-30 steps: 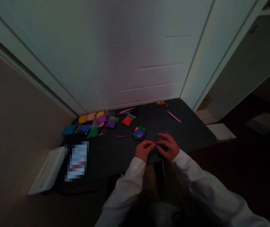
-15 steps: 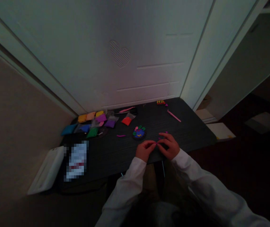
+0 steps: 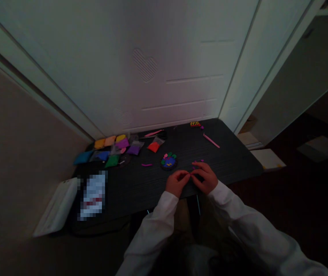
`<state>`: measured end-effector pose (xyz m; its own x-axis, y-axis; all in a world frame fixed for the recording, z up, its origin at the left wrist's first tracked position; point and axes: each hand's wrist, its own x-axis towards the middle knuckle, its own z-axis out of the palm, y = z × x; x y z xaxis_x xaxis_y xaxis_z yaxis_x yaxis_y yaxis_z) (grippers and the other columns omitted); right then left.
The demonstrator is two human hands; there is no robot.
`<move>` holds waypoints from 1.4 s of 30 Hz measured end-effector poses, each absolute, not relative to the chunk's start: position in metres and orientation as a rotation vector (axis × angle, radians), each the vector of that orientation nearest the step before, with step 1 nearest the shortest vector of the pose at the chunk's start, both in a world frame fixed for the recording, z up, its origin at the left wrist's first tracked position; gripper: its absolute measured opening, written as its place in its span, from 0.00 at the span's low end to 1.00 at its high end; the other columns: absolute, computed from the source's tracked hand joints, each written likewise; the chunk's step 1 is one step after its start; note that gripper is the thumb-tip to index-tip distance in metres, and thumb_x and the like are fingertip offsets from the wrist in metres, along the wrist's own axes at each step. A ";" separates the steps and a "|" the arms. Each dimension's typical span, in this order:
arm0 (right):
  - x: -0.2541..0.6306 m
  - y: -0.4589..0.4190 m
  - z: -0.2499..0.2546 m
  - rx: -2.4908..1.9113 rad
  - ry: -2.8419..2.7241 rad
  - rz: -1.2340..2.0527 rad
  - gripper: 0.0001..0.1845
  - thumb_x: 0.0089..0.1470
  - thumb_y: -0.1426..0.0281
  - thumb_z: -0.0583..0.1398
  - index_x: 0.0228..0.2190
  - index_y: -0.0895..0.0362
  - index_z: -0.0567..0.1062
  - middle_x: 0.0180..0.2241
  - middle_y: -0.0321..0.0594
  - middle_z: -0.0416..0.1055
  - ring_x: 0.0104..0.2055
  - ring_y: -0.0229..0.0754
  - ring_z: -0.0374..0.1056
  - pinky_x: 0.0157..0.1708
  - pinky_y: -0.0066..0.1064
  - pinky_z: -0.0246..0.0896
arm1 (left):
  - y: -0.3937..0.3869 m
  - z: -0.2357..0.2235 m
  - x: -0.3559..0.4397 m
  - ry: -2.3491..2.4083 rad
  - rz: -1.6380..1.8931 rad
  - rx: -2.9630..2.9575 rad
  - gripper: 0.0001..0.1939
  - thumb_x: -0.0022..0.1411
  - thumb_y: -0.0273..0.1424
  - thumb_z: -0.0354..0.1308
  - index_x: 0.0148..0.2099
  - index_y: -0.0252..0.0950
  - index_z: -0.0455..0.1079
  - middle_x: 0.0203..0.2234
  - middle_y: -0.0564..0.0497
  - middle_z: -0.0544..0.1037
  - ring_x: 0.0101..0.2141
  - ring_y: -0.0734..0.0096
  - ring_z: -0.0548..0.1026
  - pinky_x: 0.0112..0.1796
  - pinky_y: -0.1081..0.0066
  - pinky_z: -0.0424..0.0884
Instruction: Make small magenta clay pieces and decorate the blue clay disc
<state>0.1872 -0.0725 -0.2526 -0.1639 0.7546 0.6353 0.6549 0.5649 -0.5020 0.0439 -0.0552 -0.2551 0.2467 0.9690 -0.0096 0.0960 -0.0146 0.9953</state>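
- Our left hand (image 3: 177, 183) and our right hand (image 3: 205, 178) come together just above the near edge of a dark wood-grain table (image 3: 135, 191), both in white sleeves.
- The fingers of both hands are curled in narrowly, and their tips meet on a small magenta piece of clay (image 3: 192, 174); it is mostly hidden, so we cannot tell its shape.
- Just beyond our right fingertips lie a few magenta clay bits (image 3: 199, 161), near but not touching them.
- Left of our fingers, and well clear of them, sits a round clay piece (image 3: 169, 161) on a dark base, with blue, green and pink shapes on it.
- Further left of that lies a thin magenta clay strip (image 3: 147, 165).
- Well beyond our right fingers lie a pink modelling tool (image 3: 211, 141) and a small dotted yellow and red clay piece (image 3: 195, 124).
- Far left of our fingers, colored clay packets (image 3: 112, 150) lie in a cluster, with a red clay packet (image 3: 154, 146) just to their right.
- Further left and nearer us are a blurred printed packet (image 3: 93, 195) and a white bag (image 3: 56, 207).
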 end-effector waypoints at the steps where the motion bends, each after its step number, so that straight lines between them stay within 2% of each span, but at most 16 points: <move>1: 0.187 -0.073 -0.252 -1.148 -1.880 0.137 0.08 0.39 0.73 0.55 0.28 0.55 0.68 0.41 0.41 0.60 0.44 0.40 0.54 0.44 0.35 0.51 | -0.055 -0.255 0.044 1.092 0.974 1.394 0.10 0.44 0.34 0.53 0.29 0.33 0.65 0.21 0.53 0.69 0.23 0.77 0.66 0.26 0.76 0.61; 19: 0.189 -0.072 -0.247 -1.199 -1.796 0.221 0.05 0.39 0.73 0.54 0.24 0.56 0.66 0.39 0.42 0.61 0.43 0.41 0.56 0.43 0.38 0.50 | -0.057 -0.252 0.046 1.018 0.917 1.431 0.07 0.45 0.32 0.52 0.26 0.34 0.64 0.17 0.56 0.65 0.20 0.80 0.62 0.22 0.78 0.58; 26: 0.196 -0.066 -0.250 -1.266 -1.516 0.381 0.02 0.41 0.73 0.53 0.24 0.57 0.65 0.35 0.41 0.63 0.39 0.39 0.59 0.38 0.33 0.55 | -0.051 -0.257 0.039 0.910 0.983 1.271 0.07 0.45 0.32 0.52 0.26 0.33 0.62 0.17 0.56 0.65 0.19 0.81 0.62 0.23 0.77 0.58; 31: 0.203 -0.058 -0.258 -1.275 -1.372 0.507 0.05 0.41 0.69 0.54 0.25 0.57 0.65 0.31 0.40 0.65 0.34 0.38 0.62 0.33 0.32 0.59 | -0.048 -0.262 0.038 0.941 1.016 1.211 0.08 0.43 0.33 0.54 0.26 0.32 0.63 0.17 0.55 0.67 0.19 0.81 0.63 0.23 0.76 0.59; 39: 0.243 -0.045 -0.263 -1.438 -1.349 0.402 0.08 0.39 0.65 0.55 0.23 0.57 0.66 0.27 0.37 0.67 0.30 0.38 0.63 0.32 0.33 0.59 | -0.050 -0.261 0.039 0.982 1.023 1.209 0.09 0.42 0.33 0.55 0.26 0.32 0.64 0.17 0.55 0.67 0.19 0.80 0.64 0.24 0.76 0.60; 42: 0.251 -0.042 -0.264 -1.485 -1.357 0.406 0.11 0.39 0.64 0.55 0.27 0.57 0.67 0.26 0.37 0.67 0.28 0.37 0.63 0.31 0.32 0.59 | -0.050 -0.261 0.039 0.999 1.026 1.208 0.10 0.42 0.34 0.55 0.26 0.32 0.64 0.17 0.55 0.67 0.19 0.80 0.64 0.24 0.76 0.60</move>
